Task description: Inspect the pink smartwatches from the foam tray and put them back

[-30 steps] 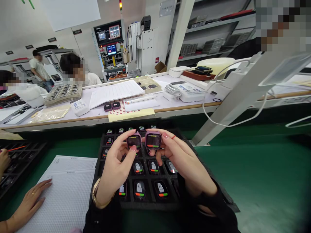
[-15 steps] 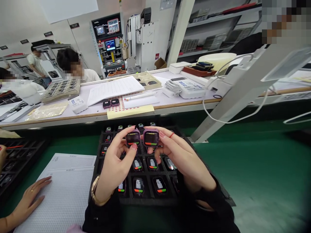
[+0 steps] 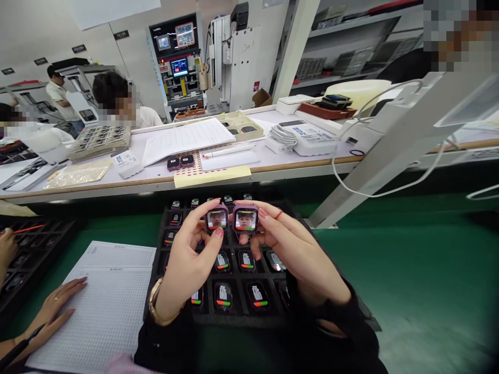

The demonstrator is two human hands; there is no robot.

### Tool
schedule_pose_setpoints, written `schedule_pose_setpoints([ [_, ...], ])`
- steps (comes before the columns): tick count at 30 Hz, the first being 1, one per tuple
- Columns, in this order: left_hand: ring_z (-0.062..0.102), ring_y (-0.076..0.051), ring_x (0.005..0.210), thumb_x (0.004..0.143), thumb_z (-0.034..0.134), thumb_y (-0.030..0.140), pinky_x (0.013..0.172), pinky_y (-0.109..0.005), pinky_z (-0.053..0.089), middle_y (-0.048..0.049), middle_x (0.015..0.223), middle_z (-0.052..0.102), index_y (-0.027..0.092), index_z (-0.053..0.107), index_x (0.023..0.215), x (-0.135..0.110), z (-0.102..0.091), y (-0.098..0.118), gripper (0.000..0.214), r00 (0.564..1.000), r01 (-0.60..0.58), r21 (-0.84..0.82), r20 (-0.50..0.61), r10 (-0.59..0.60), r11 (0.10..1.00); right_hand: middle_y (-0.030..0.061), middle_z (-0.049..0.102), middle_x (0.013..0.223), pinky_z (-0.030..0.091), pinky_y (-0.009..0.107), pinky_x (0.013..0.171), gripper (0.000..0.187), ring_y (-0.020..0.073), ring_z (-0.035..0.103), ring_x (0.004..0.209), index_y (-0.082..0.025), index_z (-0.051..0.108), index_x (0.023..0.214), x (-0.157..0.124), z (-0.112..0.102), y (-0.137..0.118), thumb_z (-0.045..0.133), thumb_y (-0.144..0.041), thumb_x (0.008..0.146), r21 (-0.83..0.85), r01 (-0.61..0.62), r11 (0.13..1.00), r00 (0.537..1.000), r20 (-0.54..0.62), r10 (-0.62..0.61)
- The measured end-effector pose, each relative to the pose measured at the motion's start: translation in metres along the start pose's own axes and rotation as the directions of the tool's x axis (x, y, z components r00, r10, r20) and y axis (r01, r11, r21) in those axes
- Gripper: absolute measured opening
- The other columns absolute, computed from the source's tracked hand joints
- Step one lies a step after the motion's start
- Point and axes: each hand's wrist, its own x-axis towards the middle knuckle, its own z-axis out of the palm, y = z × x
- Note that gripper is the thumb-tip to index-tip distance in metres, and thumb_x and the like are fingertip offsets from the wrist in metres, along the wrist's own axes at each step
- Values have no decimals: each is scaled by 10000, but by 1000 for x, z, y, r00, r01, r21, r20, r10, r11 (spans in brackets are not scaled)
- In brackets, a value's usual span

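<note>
My left hand (image 3: pixel 187 259) pinches a small purple watch body (image 3: pixel 217 218), its lit screen facing me. Beside it, touching or nearly so, a second purple watch body (image 3: pixel 245 219) is held the same way by my right hand (image 3: pixel 290 252). Both are raised over a black foam tray (image 3: pixel 166 270) whose pockets hold several more watch bodies with lit screens (image 3: pixel 223 296). The tray lies on a green belt (image 3: pixel 409 280).
To my left, another person's hand (image 3: pixel 58 306) rests on a gridded paper sheet (image 3: pixel 101 306) next to a second black tray (image 3: pixel 23 254). Across the belt runs a workbench (image 3: pixel 296 166) with papers, two loose watch bodies (image 3: pixel 180 162), trays and cables. A slanted white post (image 3: pixel 393 140) rises at right.
Both watch screens have switched from dark with a coloured bar to a bright picture. My hands have hardly moved; the view has tilted slightly.
</note>
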Motion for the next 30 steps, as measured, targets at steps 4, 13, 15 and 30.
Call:
schedule_pose_setpoints([
  [4,692,-176,1134,997,683,221,835,-222,599,-28,1369,693,344,664,1380,1,0,-2,402,1000,-2,8,1,2,1000,103,707,1119,538,207,495,395,152,646,736,-201,707,1302,0,-1,0,689,-476,1019,-27,10,1000,1000,6,-9],
  [13,701,-201,1126,957,732,208,843,-246,617,-49,1289,722,308,697,1318,3,0,-4,376,999,-11,18,-46,12,1000,91,675,1034,544,220,515,537,198,655,832,-216,602,1402,-1,2,-5,798,-399,937,-113,-2,994,997,81,11],
  [15,698,-194,1135,954,738,201,856,-235,612,-41,1288,721,322,696,1317,3,0,-5,385,999,-8,12,-42,8,1000,88,676,1020,546,221,520,524,197,655,830,-214,605,1393,-1,3,-5,796,-382,935,-119,-4,993,997,72,12],
  [30,711,-155,1041,1042,641,271,861,-228,619,-38,1316,724,293,709,1299,0,1,0,267,1000,-3,-18,-23,3,1000,23,646,820,524,196,498,424,160,652,725,-181,608,1340,-3,3,-10,723,-380,984,-148,26,989,999,50,-19],
])
